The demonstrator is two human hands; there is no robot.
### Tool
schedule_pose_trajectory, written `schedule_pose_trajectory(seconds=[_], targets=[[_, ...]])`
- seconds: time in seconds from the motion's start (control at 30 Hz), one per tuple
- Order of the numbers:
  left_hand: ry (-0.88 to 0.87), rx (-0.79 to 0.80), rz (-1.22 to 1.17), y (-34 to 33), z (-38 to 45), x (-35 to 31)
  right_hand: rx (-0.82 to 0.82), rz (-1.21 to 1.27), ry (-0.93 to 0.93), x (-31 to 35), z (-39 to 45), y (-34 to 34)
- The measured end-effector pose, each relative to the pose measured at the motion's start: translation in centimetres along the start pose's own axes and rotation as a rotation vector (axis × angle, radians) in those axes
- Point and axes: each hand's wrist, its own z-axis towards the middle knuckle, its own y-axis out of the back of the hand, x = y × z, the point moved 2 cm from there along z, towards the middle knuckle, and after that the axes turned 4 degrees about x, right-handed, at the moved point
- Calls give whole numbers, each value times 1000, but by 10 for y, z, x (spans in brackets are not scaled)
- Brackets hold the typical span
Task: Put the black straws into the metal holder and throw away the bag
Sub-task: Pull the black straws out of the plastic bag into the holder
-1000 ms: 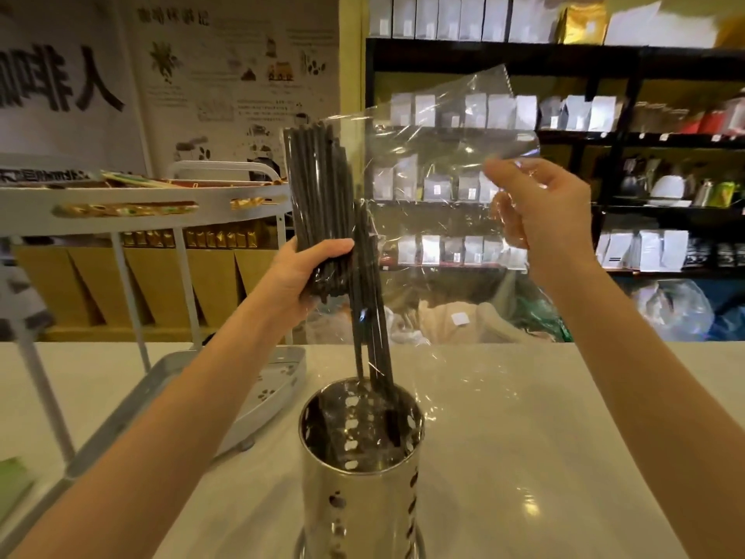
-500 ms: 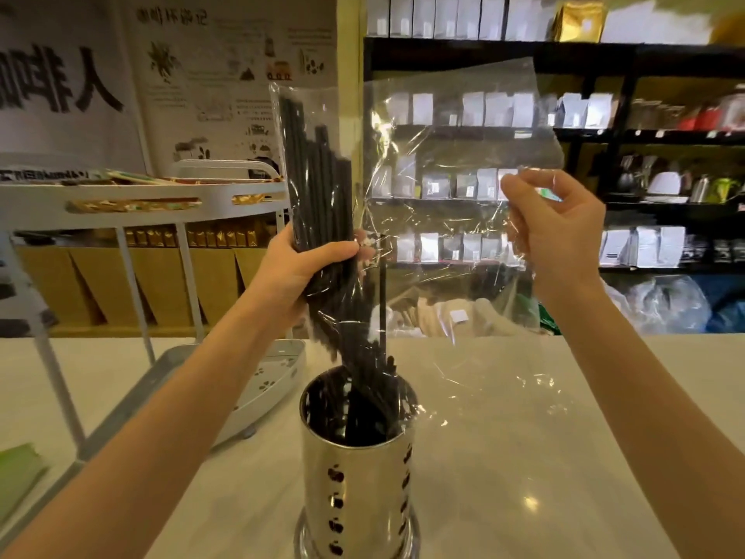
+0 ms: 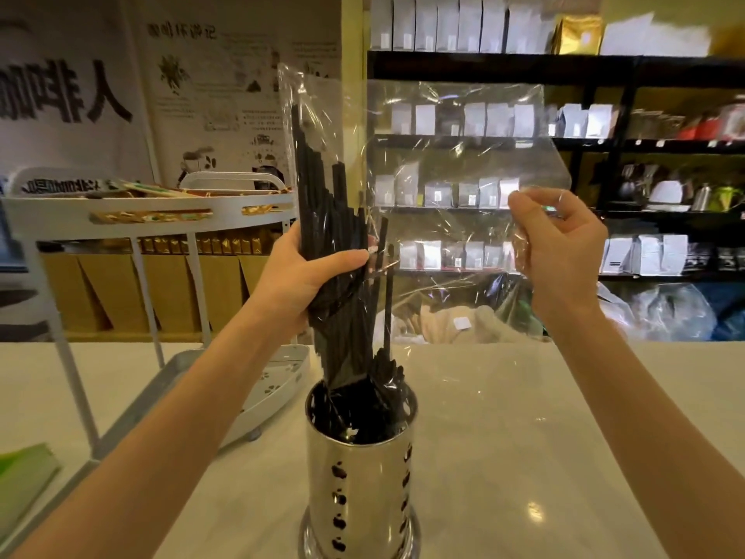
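A perforated metal holder (image 3: 358, 478) stands on the white counter at the bottom centre. A bundle of black straws (image 3: 322, 187) hangs upright above it, still partly inside a clear plastic bag (image 3: 455, 155). My left hand (image 3: 306, 276) grips the bundle through the plastic at its middle. The straws' lower ends reach down into the holder, and several lie inside it. My right hand (image 3: 560, 252) pinches the loose right edge of the bag and holds it stretched out to the right, level with the left hand.
A white tiered rack (image 3: 149, 211) with a tray base stands on the counter at the left. A green item (image 3: 24, 486) lies at the left edge. Dark shelves (image 3: 604, 143) with white packets fill the back wall. The white counter (image 3: 524, 457) extends right of the holder.
More straws have slid down into the holder, and the bundle in my left hand has sunk lower. My right hand has pulled the bag's edge further right and slightly down.
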Motion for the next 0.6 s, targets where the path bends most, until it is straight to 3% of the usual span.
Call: schedule_pose_trajectory(seconds=[0.47, 0.6], targets=[[-124, 47, 74, -1, -10, -28, -18, 42, 20, 6, -4, 5], [-36, 95, 110, -2, -5, -27, 14, -4, 19, 4, -5, 1]])
